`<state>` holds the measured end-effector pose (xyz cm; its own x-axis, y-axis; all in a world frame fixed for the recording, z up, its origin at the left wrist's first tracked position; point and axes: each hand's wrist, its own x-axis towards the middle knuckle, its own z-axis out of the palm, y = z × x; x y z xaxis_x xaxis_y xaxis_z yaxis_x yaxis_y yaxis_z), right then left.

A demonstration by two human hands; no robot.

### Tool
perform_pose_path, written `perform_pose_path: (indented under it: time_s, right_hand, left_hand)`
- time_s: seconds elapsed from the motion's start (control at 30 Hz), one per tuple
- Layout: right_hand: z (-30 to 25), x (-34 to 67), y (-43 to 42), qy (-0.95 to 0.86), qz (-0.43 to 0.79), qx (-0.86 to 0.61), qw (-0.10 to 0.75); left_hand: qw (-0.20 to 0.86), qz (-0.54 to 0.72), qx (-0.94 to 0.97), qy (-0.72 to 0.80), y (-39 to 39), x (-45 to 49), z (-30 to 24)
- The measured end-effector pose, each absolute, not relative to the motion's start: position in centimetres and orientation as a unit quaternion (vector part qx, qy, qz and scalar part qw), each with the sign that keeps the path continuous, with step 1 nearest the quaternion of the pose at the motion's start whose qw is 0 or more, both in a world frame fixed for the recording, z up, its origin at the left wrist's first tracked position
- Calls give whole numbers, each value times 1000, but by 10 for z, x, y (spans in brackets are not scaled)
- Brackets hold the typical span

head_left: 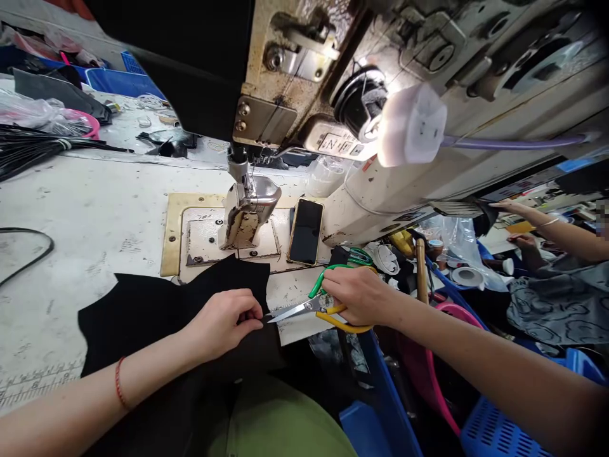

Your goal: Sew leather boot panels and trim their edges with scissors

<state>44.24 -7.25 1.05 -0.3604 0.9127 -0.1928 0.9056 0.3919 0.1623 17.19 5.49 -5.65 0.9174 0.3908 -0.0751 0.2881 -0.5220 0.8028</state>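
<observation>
My right hand (359, 293) is wrapped round the scissors (311, 306), which have one green and one yellow handle. Their slightly parted blades point left, with the tips close to my left fingertips. With its fingers pinched together, my left hand (226, 324) holds the edge of a black fabric piece (157, 304). This dark piece lies over the front of the table and drapes towards my lap. Behind both hands stands the sewing machine's metal post (247, 216), under the needle area. A phone (307, 231) rests to the right of the post.
The machine head (285, 76) hangs low over the work. Black strips (28, 149) and plastic bags lie at the back left. On the right are a pink tub (431, 381), a blue basket (499, 431) and another person's arm (556, 225).
</observation>
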Motion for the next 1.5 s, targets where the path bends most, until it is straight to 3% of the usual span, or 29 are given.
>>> perform_pose_path:
  time_s: [0.37, 0.67, 1.03, 1.5]
  right_hand:
    - [0, 439, -70, 849, 55, 515, 108]
    - [-5, 445, -68, 850, 12, 514, 116]
    - [-8, 429, -57, 847, -57, 514, 122]
    - [-9, 410, -45, 858, -56, 496, 125]
  left_hand:
    - [427, 32, 881, 200, 56, 175, -49]
    - [414, 17, 899, 141, 62, 186, -44]
    - [473, 12, 877, 86, 72, 188, -44]
    - [539, 67, 837, 75, 75, 183, -52]
